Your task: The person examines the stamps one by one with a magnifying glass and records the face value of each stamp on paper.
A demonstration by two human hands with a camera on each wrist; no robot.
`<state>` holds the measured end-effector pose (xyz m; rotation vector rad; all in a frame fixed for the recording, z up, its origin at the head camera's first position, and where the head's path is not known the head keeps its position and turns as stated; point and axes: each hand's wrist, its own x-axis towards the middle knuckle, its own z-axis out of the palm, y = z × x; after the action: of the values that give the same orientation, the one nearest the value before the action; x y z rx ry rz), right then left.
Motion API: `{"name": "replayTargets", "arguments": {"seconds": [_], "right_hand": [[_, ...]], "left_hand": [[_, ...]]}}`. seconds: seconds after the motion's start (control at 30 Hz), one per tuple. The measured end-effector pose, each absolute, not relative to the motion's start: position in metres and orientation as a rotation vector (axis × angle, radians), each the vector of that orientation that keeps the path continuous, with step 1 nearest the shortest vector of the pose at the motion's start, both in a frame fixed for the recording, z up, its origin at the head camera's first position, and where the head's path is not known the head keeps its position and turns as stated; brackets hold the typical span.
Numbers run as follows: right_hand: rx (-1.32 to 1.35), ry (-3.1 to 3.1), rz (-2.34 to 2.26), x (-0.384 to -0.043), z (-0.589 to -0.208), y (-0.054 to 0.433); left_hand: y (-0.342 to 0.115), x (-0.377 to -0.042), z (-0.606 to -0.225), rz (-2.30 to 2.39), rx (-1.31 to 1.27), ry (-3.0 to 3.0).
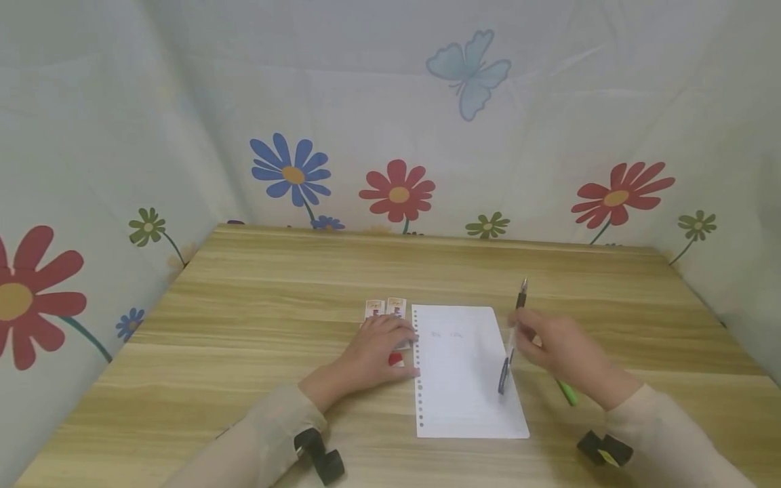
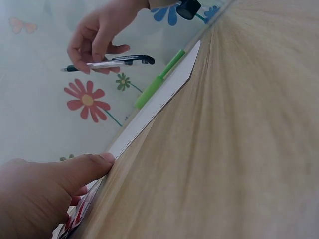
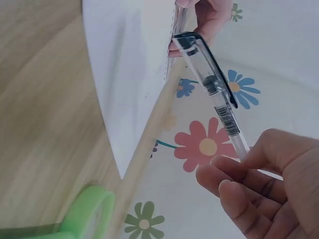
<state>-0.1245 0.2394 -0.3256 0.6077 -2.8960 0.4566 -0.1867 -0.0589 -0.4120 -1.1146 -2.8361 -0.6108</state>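
Observation:
My right hand (image 1: 567, 349) pinches a clear pen with a black clip (image 3: 205, 67) above the right edge of a white loose-leaf sheet (image 1: 460, 396). In the head view the pen's pointed tip faces away from me and its clip end hangs over the paper. Faint writing marks the sheet's upper part. My left hand (image 1: 372, 352) rests at the sheet's punched left edge, its thumb and fingertips touching there. Under that hand lie small printed cards (image 1: 375, 307), partly hidden, with a bit of red showing near the thumb.
A light green object with a looped end (image 3: 92, 211) lies on the wooden table (image 1: 274, 271) right of the sheet, mostly hidden by the right hand in the head view. A flower-printed curtain (image 1: 342, 102) stands behind the table and at its sides.

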Motion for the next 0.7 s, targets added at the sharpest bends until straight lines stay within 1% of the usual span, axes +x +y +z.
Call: {"name": "replayTargets", "arguments": {"seconds": [0.37, 0.7], "right_hand": [[0.667, -2.664, 0.269, -0.127, -0.327, 0.233], [0.644, -2.647, 0.339, -0.129, -0.323, 0.224]], "left_hand": [[-0.06, -0.188, -0.415, -0.619, -1.123, -2.811], [-0.059, -0.188, -0.415, -0.645, -1.129, -2.798]]}}
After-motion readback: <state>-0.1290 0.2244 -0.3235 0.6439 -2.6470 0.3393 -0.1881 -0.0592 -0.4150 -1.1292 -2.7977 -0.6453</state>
